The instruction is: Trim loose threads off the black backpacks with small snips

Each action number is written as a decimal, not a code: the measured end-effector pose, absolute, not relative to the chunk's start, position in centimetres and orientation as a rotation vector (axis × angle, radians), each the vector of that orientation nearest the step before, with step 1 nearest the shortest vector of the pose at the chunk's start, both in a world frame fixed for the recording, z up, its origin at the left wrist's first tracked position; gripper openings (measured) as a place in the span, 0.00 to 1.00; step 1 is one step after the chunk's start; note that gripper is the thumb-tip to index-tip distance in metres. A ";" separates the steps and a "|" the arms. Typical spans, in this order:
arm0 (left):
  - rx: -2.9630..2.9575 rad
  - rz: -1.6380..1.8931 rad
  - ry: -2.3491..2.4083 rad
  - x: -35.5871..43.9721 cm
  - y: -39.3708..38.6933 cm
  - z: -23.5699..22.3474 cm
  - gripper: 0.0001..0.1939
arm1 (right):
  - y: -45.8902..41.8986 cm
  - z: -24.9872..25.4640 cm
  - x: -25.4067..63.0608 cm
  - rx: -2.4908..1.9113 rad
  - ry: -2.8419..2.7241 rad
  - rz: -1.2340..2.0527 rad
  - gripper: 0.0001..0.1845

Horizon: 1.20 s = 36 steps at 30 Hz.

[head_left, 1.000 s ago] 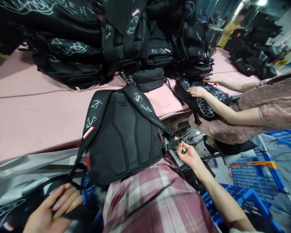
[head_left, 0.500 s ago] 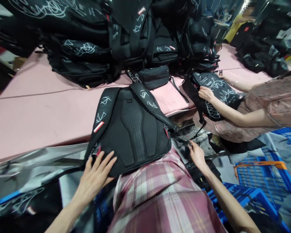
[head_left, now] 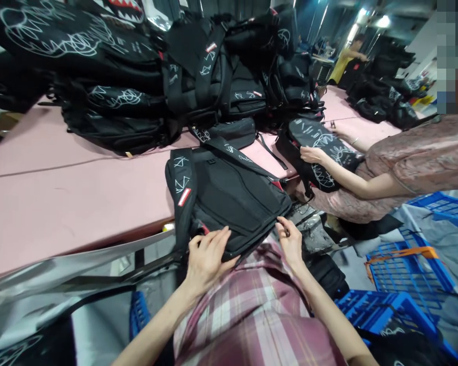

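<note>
The right grip [head_left: 292,245], narrow around a small dark item [head_left: 287,232], has moved in beside the lower corner of the black backpack [head_left: 232,190], whose bottom edge the left grip [head_left: 206,256] clasps.

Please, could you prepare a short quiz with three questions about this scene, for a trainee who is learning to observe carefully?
1. True or false: the left hand touches the nearest backpack.
2. What colour is the table?
A) green
B) pink
C) black
3. Complete: the small label on the shoulder strap beside the left hand is white and ____.
Key: 1 true; 2 B; 3 red.
</note>
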State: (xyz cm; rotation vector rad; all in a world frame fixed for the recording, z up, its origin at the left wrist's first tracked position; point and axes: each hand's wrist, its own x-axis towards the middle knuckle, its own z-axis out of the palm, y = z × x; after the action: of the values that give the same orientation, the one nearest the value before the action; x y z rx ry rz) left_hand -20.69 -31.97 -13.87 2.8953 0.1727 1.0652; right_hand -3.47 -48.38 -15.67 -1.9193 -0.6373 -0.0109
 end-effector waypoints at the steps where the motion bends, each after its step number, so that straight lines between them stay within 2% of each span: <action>1: 2.884 1.079 0.175 -20.1 -32.3 -13.6 0.28 | -48.4 -15.4 -3.1 -1.934 -0.647 -0.040 0.14; 5: 2.850 1.128 0.195 -18.9 -33.0 -13.2 0.27 | -47.8 -14.6 -4.3 -2.014 -0.849 -0.103 0.12; 9: 2.848 1.108 0.200 -18.8 -33.1 -13.5 0.26 | -46.5 -14.2 -8.1 -1.969 -1.109 0.007 0.09; 15: 2.838 1.120 0.212 -18.8 -33.1 -13.4 0.25 | -45.6 -13.1 -8.1 -1.735 -0.844 0.301 0.10; 22: 2.808 1.135 0.278 -16.5 -33.9 -13.4 0.20 | -47.5 -13.4 -3.7 -1.725 -0.388 0.184 0.10; 25: 2.806 1.097 0.337 -15.5 -34.7 -14.3 0.19 | -48.0 -14.7 -3.6 -1.747 -0.496 0.207 0.07; 29: 2.836 0.996 0.391 -15.1 -35.8 -16.1 0.19 | -48.0 -17.1 -4.3 -1.746 -0.695 0.072 0.05; 33: 2.857 0.939 0.412 -15.3 -36.1 -16.8 0.21 | -48.5 -18.5 -4.8 -1.734 -0.888 0.007 0.09; 36: 2.832 0.968 0.339 -15.3 -36.2 -16.5 0.18 | -48.9 -18.0 -5.3 -1.749 -0.921 0.104 0.09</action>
State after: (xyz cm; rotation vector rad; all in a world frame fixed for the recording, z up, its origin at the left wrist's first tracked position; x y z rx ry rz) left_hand -15.34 -36.23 -16.55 2.8318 0.3387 0.9682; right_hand -5.34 -48.95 -18.01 -1.7490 -0.9212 0.1044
